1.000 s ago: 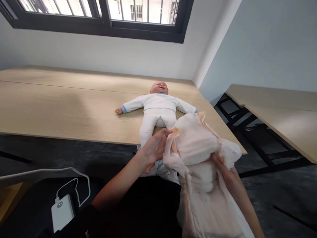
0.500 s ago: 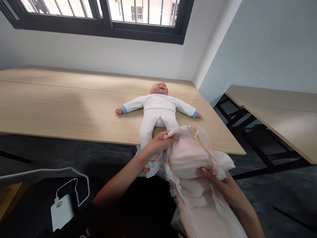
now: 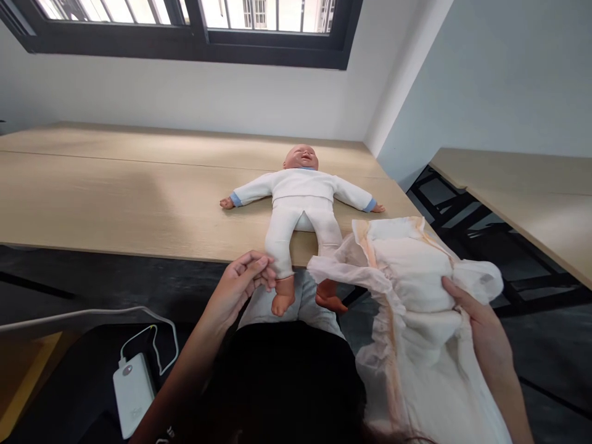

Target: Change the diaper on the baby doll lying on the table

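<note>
A baby doll (image 3: 303,191) in white clothes with blue cuffs lies face up on the wooden table, its bare feet hanging past the front edge. My right hand (image 3: 478,320) grips the right side of an unfolded white diaper (image 3: 416,271) with orange-pink trim, thumb on top and other fingers hidden behind it. The diaper's frilled left side overlaps the doll's lower leg. Close beside the doll's other leg is my left hand (image 3: 245,280), its fingers loosely curled and apart, holding nothing.
The wooden table (image 3: 92,203) stands against the wall under a barred window. A second table (image 3: 531,191) is at the right. On a dark surface at lower left lies a white power bank (image 3: 134,394) with a cable (image 3: 157,314).
My left hand has let go of the diaper and moved left, beside the doll's leg. My right hand has moved the diaper to the right, uncovering the doll's feet.
</note>
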Motion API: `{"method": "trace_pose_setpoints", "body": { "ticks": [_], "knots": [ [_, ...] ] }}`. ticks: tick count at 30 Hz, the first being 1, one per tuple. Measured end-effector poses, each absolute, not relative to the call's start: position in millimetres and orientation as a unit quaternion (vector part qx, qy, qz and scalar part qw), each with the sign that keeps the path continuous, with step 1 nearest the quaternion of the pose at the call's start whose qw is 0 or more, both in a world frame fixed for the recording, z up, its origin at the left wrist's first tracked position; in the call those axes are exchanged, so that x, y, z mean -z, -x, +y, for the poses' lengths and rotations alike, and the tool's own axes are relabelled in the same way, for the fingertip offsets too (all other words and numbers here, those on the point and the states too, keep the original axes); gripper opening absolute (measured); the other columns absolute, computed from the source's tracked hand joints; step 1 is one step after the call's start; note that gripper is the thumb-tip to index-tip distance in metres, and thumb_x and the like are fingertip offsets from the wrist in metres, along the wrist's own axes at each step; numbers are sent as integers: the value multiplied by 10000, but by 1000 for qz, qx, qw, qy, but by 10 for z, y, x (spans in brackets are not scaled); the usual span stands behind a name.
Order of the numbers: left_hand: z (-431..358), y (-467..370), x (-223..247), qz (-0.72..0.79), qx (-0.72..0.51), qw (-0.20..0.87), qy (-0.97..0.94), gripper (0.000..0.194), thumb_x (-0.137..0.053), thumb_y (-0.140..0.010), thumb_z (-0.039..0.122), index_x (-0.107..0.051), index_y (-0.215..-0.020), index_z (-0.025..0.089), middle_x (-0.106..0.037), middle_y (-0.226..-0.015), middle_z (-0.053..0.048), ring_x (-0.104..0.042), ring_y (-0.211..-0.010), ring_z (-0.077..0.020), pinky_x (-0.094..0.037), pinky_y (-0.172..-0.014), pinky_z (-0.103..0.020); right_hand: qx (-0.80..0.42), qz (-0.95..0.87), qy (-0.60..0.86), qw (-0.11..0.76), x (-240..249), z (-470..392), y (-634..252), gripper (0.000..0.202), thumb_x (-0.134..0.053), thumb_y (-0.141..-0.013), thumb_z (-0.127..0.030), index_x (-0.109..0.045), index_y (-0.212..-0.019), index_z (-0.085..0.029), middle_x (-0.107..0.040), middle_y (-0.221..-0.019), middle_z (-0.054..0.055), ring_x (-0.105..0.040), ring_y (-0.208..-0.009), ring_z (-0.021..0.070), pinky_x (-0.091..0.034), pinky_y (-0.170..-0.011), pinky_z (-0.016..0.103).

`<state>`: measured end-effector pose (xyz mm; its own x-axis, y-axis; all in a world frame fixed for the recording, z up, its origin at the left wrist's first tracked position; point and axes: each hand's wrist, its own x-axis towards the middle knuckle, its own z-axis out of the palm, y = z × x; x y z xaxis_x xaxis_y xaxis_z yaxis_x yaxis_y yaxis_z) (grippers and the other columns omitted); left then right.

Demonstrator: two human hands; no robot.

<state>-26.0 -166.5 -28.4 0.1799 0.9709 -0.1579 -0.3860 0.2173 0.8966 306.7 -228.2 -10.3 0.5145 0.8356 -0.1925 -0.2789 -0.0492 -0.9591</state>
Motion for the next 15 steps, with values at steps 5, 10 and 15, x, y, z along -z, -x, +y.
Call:
{"method": "trace_pose_setpoints", "body": {
  "ticks": [5, 10, 15],
  "knots": [
    [-1741, 245, 753, 403, -504, 719, -259, 528, -931, -627, 546, -668, -843, 143, -701, -782, -40, -661, -713, -146, -529, -655, -235, -474, -157, 556, 665, 127, -2225, -3019, 494, -798, -823, -324, -711, -1308, -296, -661, -1395, 12, -614, -1315, 252, -561, -1044, 260],
    [-1749, -81, 974, 276, -420, 844, -187, 763, -757, -696, 787, -668, -1149, 179, -726, -1143, -131, -695, -1073, -277, -568, -833, -353, -488, -139, 538, 674, 161, -2201, -3017, 528, -800, -810, -315, -696, -1328, -304, -695, -1341, 28, -703, -1171, 265, -570, -1035, 302],
    [-1721, -394, 1037, 185, -380, 886, -189, 713, -607, -818, 807, -724, -1205, 219, -719, -1237, -103, -601, -1297, -349, -511, -1006, -418, -480, -170, 537, 672, 193, -2215, -3066, 511, -759, -858, -376, -683, -1353, -276, -693, -1340, 56, -705, -1169, 271, -552, -1063, 320]
  ]
}}
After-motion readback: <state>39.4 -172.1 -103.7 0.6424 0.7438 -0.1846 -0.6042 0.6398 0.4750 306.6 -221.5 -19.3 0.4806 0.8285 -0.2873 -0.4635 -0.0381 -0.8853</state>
